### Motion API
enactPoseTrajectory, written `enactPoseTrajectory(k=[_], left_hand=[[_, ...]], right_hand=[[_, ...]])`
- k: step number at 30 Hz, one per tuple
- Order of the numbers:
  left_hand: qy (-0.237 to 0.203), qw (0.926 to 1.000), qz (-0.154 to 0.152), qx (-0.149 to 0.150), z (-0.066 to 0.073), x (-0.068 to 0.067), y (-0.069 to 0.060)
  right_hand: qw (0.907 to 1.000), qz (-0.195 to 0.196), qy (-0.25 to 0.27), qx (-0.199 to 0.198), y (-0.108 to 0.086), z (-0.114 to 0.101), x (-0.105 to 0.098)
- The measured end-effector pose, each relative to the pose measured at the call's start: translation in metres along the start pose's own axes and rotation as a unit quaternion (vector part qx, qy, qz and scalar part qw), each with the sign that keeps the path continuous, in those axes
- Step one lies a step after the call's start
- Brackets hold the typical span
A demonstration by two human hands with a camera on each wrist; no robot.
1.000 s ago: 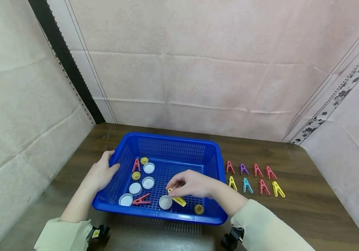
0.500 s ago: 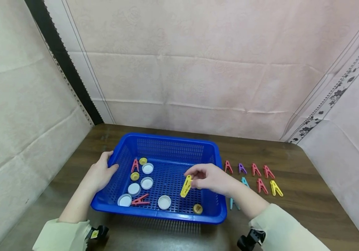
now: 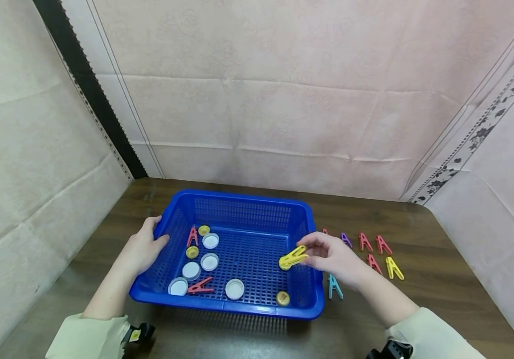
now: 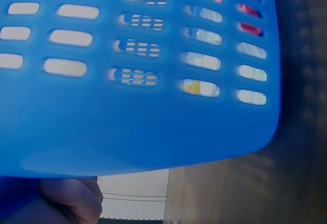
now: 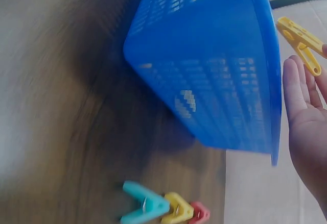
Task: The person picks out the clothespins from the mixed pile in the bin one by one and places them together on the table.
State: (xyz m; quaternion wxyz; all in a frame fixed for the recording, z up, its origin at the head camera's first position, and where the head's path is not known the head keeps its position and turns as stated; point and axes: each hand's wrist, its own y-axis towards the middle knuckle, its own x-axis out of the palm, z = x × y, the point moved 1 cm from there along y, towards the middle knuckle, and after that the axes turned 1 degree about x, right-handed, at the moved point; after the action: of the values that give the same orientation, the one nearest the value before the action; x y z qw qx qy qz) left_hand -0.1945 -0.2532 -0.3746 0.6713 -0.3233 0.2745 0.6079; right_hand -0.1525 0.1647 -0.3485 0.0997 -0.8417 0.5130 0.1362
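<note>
A blue plastic basket (image 3: 221, 308) sits on the wooden table. My left hand (image 3: 142, 249) grips its left rim, thumb on the inner side. Over the basket's right side, my right hand (image 3: 333, 258) pinches a yellow clothespin (image 3: 292, 258) between thumb and fingers. The right wrist view has that clothespin (image 5: 301, 43) above the rim. Inside the basket lie several white caps (image 3: 235, 289), several yellowish caps (image 3: 282, 298), a red clothespin (image 3: 200, 285) near the front and another red clothespin (image 3: 193, 236) farther back.
Right of the basket, clothespins stand in rows on the table: a teal clothespin (image 3: 334, 286), a yellow clothespin (image 3: 394, 268), a purple clothespin (image 3: 345, 240) and several red clothespins (image 3: 383, 245). My right forearm hides part of them. A pale cloth wall (image 3: 257, 114) closes off the back.
My right hand has lifted the yellow clothespin from beside a white cap and carried it rightward to the basket's right rim. My left hand stays on the left rim.
</note>
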Motion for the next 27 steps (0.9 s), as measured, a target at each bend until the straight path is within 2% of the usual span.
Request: enactPoseTrajectory(k=[8, 16, 22, 27], left_hand=[[0.001, 1.0, -0.001, 0.001, 0.001, 0.0, 0.0], [0.007, 1.0, -0.001, -0.002, 0.0, 0.0, -0.001], [0.007, 1.0, -0.001, -0.002, 0.0, -0.001, 0.0], [0.006, 1.0, -0.002, -0.001, 0.001, -0.001, 0.0]], right_hand=[[0.9993, 0.036, 0.003, -0.011, -0.028, 0.024, -0.023], [0.9968, 0.078, 0.014, -0.007, -0.045, 0.043, -0.031], [0.9891, 0.147, -0.007, -0.005, -0.058, 0.057, -0.038], [0.975, 0.218, -0.041, -0.004, -0.071, 0.076, -0.038]])
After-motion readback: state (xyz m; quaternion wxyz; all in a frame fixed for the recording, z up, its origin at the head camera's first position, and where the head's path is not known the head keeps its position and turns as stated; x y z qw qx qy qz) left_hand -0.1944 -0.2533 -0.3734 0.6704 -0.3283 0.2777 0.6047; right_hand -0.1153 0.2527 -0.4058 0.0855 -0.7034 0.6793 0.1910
